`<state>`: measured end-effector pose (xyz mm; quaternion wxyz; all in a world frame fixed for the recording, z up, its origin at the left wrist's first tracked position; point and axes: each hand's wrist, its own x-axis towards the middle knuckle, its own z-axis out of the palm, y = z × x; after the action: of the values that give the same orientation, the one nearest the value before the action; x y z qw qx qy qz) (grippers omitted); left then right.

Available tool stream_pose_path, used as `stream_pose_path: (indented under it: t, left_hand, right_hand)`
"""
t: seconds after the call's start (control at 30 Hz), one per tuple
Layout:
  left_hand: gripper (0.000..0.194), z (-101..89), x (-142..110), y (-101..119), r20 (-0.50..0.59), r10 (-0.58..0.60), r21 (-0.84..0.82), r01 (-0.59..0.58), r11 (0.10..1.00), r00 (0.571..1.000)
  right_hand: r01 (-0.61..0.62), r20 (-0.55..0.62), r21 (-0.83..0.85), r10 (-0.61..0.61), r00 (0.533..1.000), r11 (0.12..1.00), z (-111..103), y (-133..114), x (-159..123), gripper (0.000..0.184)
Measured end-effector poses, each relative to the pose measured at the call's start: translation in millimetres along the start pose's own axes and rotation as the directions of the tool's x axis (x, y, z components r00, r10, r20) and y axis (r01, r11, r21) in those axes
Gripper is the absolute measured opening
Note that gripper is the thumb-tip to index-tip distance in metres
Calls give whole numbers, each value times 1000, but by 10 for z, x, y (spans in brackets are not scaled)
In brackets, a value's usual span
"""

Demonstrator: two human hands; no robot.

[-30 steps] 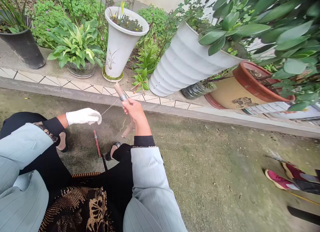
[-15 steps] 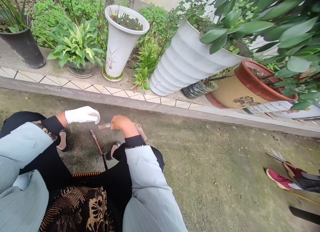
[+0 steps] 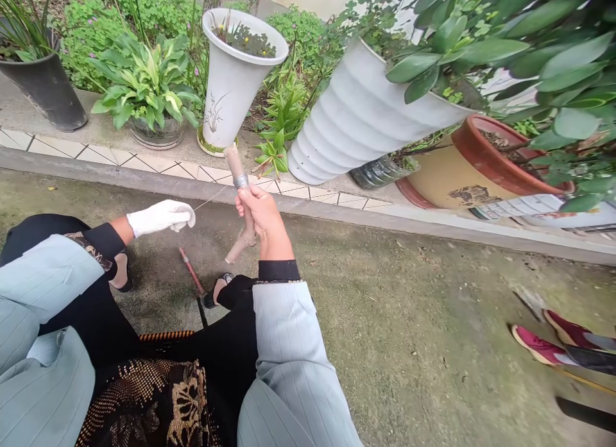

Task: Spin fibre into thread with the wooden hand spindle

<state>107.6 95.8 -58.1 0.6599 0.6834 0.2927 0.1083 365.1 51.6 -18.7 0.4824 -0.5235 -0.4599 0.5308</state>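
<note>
My right hand (image 3: 260, 211), bare, is wrapped round a forked wooden stick (image 3: 235, 161) that it holds raised above the ground. Silvery wire (image 3: 241, 181) is wound in a tight band round the stick's upper part, just above my fingers. From there a thin strand runs left to my left hand (image 3: 163, 217), which wears a white glove and has its fingers closed on the strand. Between my feet lies a reddish stick or handle (image 3: 192, 272) with a paler tip; its lower end meets a dark strip.
A tiled ledge (image 3: 197, 172) runs across ahead, bearing a white flower pot (image 3: 224, 107), a ribbed white planter (image 3: 356, 113), a brown-rimmed pot (image 3: 447, 171) and other plants. At right are another person's red shoes (image 3: 534, 345) on the concrete ground (image 3: 409, 319).
My right hand has risen and turned the stick from nearly level to steeply upright. The strand between the hands now shows. My left hand has stayed in almost the same place.
</note>
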Motion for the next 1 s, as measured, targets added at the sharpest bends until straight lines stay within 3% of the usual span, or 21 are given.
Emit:
stream_pose_path:
  t: [0.07,0.17,0.23,0.3,0.37,0.47,0.5,0.57,0.63,0.67,0.7,0.73,0.77,0.8,0.87,0.9,0.93,1.0]
  left_hand:
    - [35,33,-23,67,81,-17,31,15,999,997]
    - [35,74,-54,170,219,-25,65,11,998,975]
    - [35,91,-70,213,276,-12,70,-8,997,961]
    - [35,94,-82,226,286,5,83,-30,996,958]
    - [35,76,-91,211,250,18,116,-48,992,968]
    - [35,12,-89,141,153,14,179,-41,983,988]
    - [35,-15,-83,109,127,9,186,-32,982,992]
    - [34,-68,-63,42,82,-1,177,-14,984,997]
    - [34,-108,-39,-17,34,-12,165,6,986,999]
    - [34,-118,-26,-39,10,-18,168,16,986,1000]
    - [34,-122,-14,-56,-19,-22,171,25,985,1000]
    - [33,-119,-3,-69,-45,-21,169,28,985,999]
    - [33,-109,5,-76,-63,-14,156,23,987,998]
    - [33,-95,12,-78,-73,-3,136,13,991,997]
    - [33,-59,19,-72,-70,13,85,-7,996,997]
    - [34,-42,20,-64,-56,15,68,-11,998,998]
    - [35,-25,18,-52,-31,12,61,-10,998,999]
    - [35,3,9,-20,23,1,66,-2,998,1000]
  right_hand:
    - [-64,-98,-90,55,994,994,-30,89,64,29]
    - [-174,-146,-345,131,981,922,-39,189,125,29]
    - [-191,-149,-606,125,981,772,-8,216,135,31]
    - [-176,-119,-823,139,983,541,57,225,125,30]
    - [-133,-53,-934,241,969,331,144,228,107,29]
    - [18,102,-985,488,867,174,263,239,74,25]
    - [77,168,-980,564,809,181,289,244,61,23]
    - [145,316,-944,683,659,297,312,246,31,22]
    - [119,488,-858,722,490,499,299,229,-3,25]
    - [83,577,-792,696,427,605,281,211,-19,28]
    - [38,657,-707,636,405,706,254,184,-34,33]
    - [-8,714,-608,551,432,794,221,151,-46,37]
    - [-46,735,-493,445,512,869,183,115,-54,40]
    - [-71,705,-374,333,626,925,142,78,-57,41]
    - [-76,502,-170,153,851,982,60,23,-46,36]
    - [-71,374,-105,105,921,992,24,13,-31,33]
    - [-67,258,-68,83,963,995,-6,18,-11,32]
    - [-96,90,-84,103,991,992,-42,69,41,29]
